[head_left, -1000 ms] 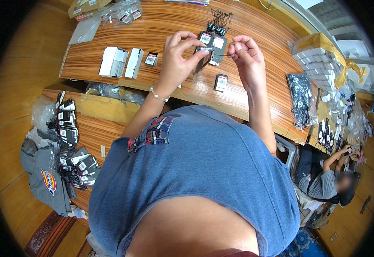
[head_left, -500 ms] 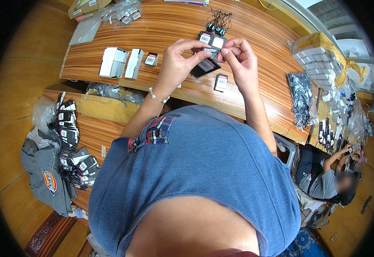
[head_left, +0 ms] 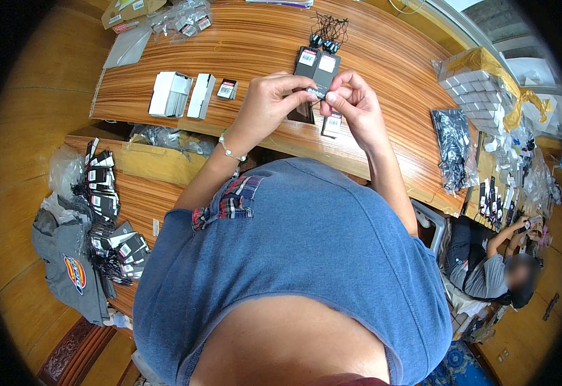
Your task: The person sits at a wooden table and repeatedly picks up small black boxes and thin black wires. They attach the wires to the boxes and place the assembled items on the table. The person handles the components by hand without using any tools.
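Note:
A black hang tag (head_left: pixel 302 115) with pale lettering at its top is held at the table's near side. My left hand (head_left: pixel 274 100) pinches its upper left end between thumb and fingertips. At its upper right end my right hand (head_left: pixel 357 103) has thumb and fingers closed together; any cord there is too small to make out. Just beyond the fingers, two black hang tags lie side by side, a left tag (head_left: pixel 305 69) and a right tag (head_left: pixel 325 72), each with a white-and-pink label. Their black cords (head_left: pixel 330 29) bunch up beyond them. A small label stack (head_left: pixel 333 125) is partly behind my right hand.
Left on the wooden table (head_left: pixel 255 38) stand a white card stack (head_left: pixel 168 94), a narrower stack (head_left: pixel 202 96) and a small label stack (head_left: pixel 227 89). Wrapped white boxes (head_left: pixel 471 93) and a bagged dark bundle (head_left: pixel 451 148) are right. Another person (head_left: pixel 487 273) sits at lower right.
Both hands have come slightly nearer to me with the black hang tag. The two tags on the table show more fully, and my right hand now covers part of the small label stack.

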`<state>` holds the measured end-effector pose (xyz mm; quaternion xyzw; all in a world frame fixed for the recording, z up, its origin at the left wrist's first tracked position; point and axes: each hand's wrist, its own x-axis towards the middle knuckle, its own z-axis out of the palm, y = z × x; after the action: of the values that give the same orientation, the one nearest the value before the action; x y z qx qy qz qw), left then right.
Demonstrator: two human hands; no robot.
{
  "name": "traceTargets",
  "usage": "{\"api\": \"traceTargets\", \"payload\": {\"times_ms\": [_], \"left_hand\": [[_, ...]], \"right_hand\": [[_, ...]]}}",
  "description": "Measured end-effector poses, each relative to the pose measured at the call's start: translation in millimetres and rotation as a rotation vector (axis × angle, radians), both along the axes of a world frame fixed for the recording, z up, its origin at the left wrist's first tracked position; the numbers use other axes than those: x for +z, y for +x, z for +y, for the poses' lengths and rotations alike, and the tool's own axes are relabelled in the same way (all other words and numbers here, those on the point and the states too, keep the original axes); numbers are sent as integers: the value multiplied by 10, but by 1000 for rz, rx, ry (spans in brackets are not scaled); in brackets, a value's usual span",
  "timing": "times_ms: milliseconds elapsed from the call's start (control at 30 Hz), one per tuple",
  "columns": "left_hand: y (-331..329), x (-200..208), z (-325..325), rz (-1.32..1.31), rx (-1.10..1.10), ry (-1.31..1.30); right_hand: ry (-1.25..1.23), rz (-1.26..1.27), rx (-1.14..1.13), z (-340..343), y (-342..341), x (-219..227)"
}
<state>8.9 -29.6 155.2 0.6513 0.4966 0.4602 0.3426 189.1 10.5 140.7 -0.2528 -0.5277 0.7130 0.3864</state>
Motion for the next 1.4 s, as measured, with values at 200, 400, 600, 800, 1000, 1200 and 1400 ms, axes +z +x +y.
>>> {"api": "traceTargets", "payload": {"times_ms": [200,400,600,800,1000,1200,1400], "left_hand": [[-22,-64,1,-99,-164,-119],[-3,-151,-19,-300,-279,-326],[-78,-53,4,-225,-298,-362],[-102,-5,23,-119,-325,-380],[-97,-98,81,-232,-399,-420],[-86,-34,178,-16,-297,-300],[-37,-462,301,-468,-419,-222]], "right_hand": [[-61,22,92,-70,48,-68],[-60,-12,162,-54,60,23],[-33,-30,146,-82,58,-21],[-57,-58,132,-101,49,-107],[-133,10,157,-90,54,-157],[-81,-155,148,-31,80,-169],[-260,212,117,29,15,-185]]}}
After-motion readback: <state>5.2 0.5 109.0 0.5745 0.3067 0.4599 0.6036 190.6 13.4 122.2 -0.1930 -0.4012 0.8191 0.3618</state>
